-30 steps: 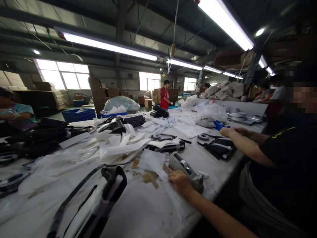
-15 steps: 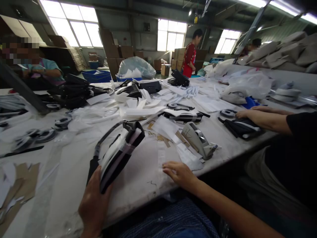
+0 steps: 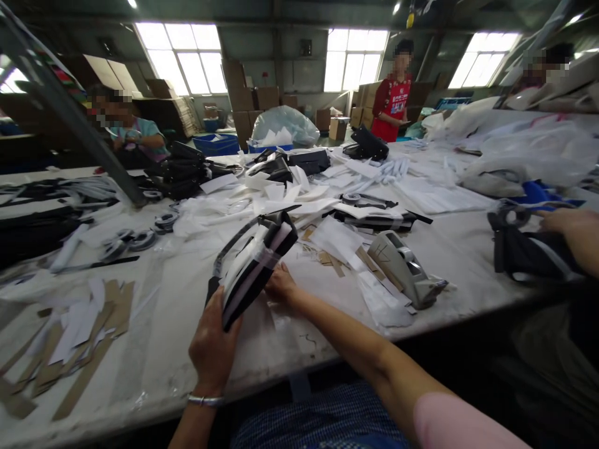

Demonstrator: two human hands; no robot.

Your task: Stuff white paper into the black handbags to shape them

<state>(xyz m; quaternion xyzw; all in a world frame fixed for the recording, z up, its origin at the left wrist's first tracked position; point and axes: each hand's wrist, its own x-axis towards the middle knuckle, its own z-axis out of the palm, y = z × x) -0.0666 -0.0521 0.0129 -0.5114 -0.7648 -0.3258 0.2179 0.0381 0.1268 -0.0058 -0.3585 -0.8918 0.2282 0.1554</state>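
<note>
A black bag in a clear plastic sleeve (image 3: 255,265), with white paper inside and a black strap looping off to the left, stands tilted on the white table (image 3: 290,349). My left hand (image 3: 213,346) grips its near lower end. My right hand (image 3: 279,287) touches its right side, fingers against the sleeve. A grey tape dispenser (image 3: 405,268) sits to the right of my right hand.
Cardboard strips (image 3: 84,337) lie at the near left. Tape rolls (image 3: 133,240), white paper sheets and more black bags (image 3: 185,171) cover the far table. A co-worker's hand (image 3: 568,221) holds a black bag at right. Other people stand or sit beyond the table.
My right hand left the table near the tape dispenser and came to the bag's side. My left hand lifted the bag's near end. The view swung down and left.
</note>
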